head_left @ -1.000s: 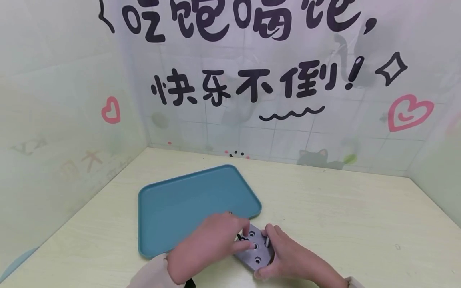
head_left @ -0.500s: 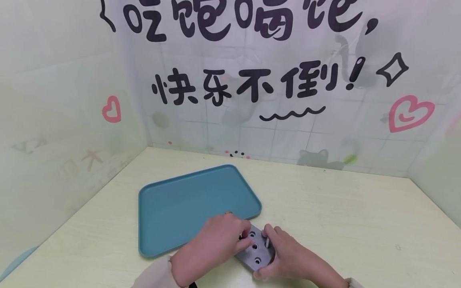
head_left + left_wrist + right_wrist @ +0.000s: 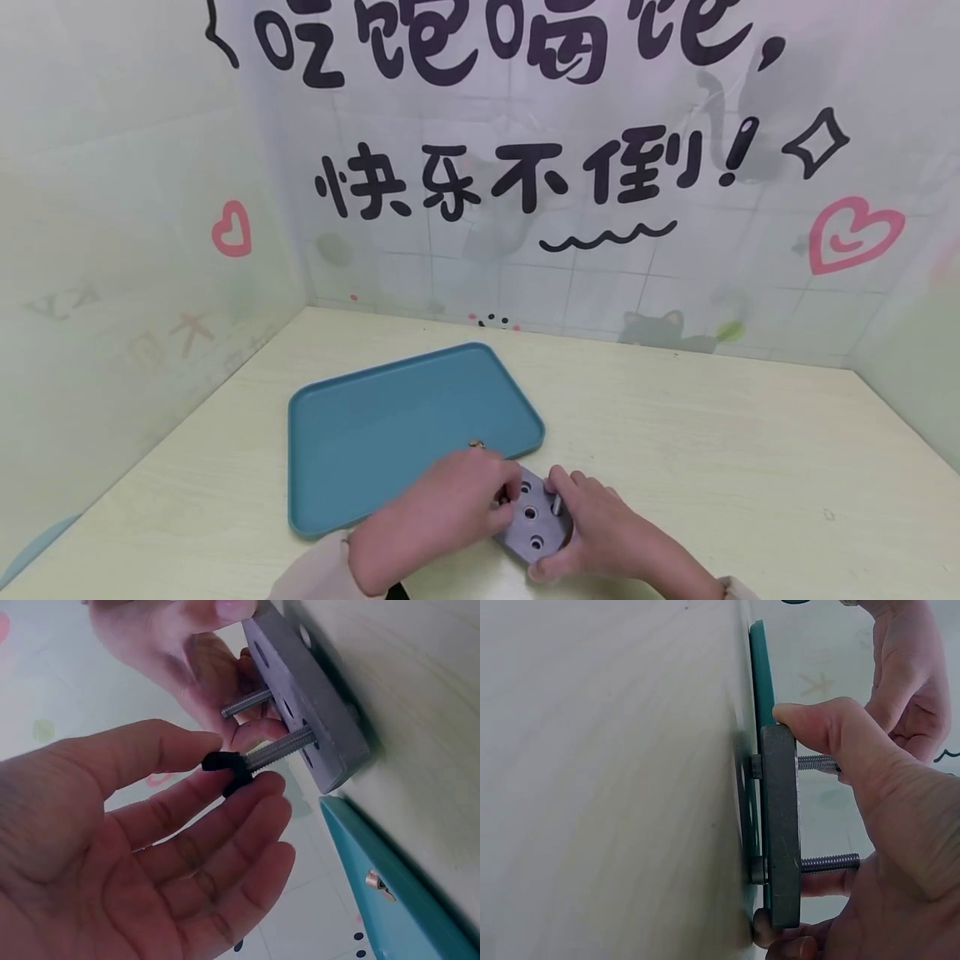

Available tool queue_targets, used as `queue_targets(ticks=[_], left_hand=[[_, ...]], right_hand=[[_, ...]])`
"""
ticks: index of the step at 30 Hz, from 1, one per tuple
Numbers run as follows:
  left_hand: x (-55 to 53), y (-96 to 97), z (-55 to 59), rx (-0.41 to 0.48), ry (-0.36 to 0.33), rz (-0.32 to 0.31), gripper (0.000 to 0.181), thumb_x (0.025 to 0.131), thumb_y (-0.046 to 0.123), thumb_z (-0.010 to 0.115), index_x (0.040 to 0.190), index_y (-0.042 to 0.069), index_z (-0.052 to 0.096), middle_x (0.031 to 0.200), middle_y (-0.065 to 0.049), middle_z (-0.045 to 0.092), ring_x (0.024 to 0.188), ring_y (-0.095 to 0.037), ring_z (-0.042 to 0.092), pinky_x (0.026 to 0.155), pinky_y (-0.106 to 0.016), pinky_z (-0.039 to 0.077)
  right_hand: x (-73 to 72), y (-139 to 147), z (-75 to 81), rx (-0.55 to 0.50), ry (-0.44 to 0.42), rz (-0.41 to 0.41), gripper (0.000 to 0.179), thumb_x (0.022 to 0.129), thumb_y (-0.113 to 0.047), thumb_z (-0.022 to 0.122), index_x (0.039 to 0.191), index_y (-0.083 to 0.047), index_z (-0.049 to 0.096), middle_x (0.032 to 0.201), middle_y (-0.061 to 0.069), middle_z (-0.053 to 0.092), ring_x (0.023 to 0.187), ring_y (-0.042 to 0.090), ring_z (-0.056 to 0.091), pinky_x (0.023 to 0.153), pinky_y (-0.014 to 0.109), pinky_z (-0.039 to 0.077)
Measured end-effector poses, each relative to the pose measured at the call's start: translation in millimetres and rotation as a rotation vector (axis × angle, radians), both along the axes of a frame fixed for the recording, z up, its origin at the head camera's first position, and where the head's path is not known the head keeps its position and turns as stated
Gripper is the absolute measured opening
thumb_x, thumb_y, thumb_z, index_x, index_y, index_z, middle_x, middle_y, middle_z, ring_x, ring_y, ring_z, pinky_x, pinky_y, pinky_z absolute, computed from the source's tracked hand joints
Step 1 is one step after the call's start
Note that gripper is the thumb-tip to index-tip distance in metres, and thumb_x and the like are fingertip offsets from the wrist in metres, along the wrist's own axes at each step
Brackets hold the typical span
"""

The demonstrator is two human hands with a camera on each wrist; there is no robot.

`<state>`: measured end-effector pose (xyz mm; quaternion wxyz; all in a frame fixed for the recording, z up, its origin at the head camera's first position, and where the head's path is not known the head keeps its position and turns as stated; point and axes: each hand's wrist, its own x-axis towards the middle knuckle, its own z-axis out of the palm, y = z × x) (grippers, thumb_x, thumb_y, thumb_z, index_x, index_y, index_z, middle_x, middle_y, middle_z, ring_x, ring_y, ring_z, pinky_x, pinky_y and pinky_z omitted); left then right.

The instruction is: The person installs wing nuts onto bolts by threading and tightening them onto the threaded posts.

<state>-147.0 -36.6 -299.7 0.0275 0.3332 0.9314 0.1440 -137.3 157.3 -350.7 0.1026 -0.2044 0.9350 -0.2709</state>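
My right hand (image 3: 600,529) holds a grey metal plate (image 3: 549,533) by its edges, thumb at one side and fingers at the other. The plate has several holes, and two threaded bolts pass through it; their heads show on the table side in the right wrist view. One bolt (image 3: 281,750) carries a black wing nut (image 3: 238,784) at its free end. My left hand (image 3: 461,500) pinches that wing nut between thumb and index finger, with its other fingers loosely bent. The second bolt (image 3: 246,703) sticks out bare beside the right hand's fingers.
A blue tray (image 3: 390,417) lies behind and left of the plate on the pale wooden table (image 3: 712,467). A small brass-coloured piece (image 3: 380,885) is at the tray, partly hidden by my left hand in the head view. Printed sheets stand around the table.
My left thumb and fingers have shifted slightly left at the wing nut, uncovering the plate's middle hole. The right hand and the plate have stayed in place.
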Motion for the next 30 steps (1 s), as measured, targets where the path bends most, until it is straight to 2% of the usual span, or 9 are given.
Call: queue_targets(ticks=[4,8,13,15,24,30], left_hand=[[-1.1,-2.4,3.3,-0.007,-0.048,-0.026,0.009,0.077,0.011,0.07,0.085,0.016,0.07,0.078,0.007,0.064,0.072,-0.005,0.052,0.064,-0.022,0.044],[-0.7,-2.8,4.3,-0.029,-0.018,-0.069,0.017,0.079,0.005,0.067,0.092,0.015,0.07,0.084,0.006,0.067,0.073,-0.006,0.054,0.066,-0.022,0.045],[1.6,-1.7,3.0,-0.06,0.0,-0.075,0.027,0.082,0.002,0.065,0.104,0.016,0.068,0.096,0.007,0.068,0.081,-0.004,0.058,0.069,-0.02,0.047],[2.0,-1.3,2.0,-0.056,0.009,-0.075,0.027,0.082,0.002,0.065,0.105,0.015,0.068,0.097,0.007,0.068,0.084,-0.004,0.059,0.07,-0.02,0.047],[2.0,-0.1,-1.8,-0.044,0.077,-0.096,0.023,0.079,0.002,0.069,0.099,0.013,0.069,0.092,0.006,0.068,0.077,-0.004,0.057,0.065,-0.017,0.045],[4.1,0.9,-2.8,-0.038,0.08,-0.074,0.02,0.08,0.004,0.069,0.097,0.013,0.067,0.09,0.004,0.066,0.074,-0.004,0.054,0.063,-0.016,0.045]], right_hand=[[0.9,0.0,-0.9,-0.007,0.013,0.005,0.065,0.059,-0.049,0.08,0.101,-0.016,0.044,0.083,-0.001,0.044,0.073,0.012,0.039,0.062,0.025,0.027],[0.9,0.1,-1.0,-0.012,0.025,0.013,0.065,0.059,-0.05,0.08,0.1,-0.016,0.043,0.083,-0.002,0.044,0.073,0.011,0.039,0.063,0.025,0.027],[0.7,-0.8,0.3,-0.009,0.026,0.011,0.066,0.059,-0.051,0.079,0.101,-0.016,0.044,0.082,-0.003,0.043,0.073,0.011,0.039,0.063,0.025,0.028],[0.8,-1.2,0.8,-0.01,0.028,0.009,0.066,0.058,-0.051,0.079,0.1,-0.016,0.044,0.082,-0.003,0.043,0.073,0.011,0.039,0.063,0.025,0.028],[1.0,-1.2,1.4,-0.013,0.009,0.003,0.065,0.059,-0.051,0.08,0.1,-0.016,0.044,0.082,-0.002,0.043,0.073,0.011,0.039,0.063,0.025,0.028],[1.0,-1.6,1.4,-0.013,0.0,-0.002,0.065,0.059,-0.051,0.08,0.1,-0.016,0.044,0.082,-0.002,0.043,0.073,0.011,0.039,0.062,0.025,0.028]])
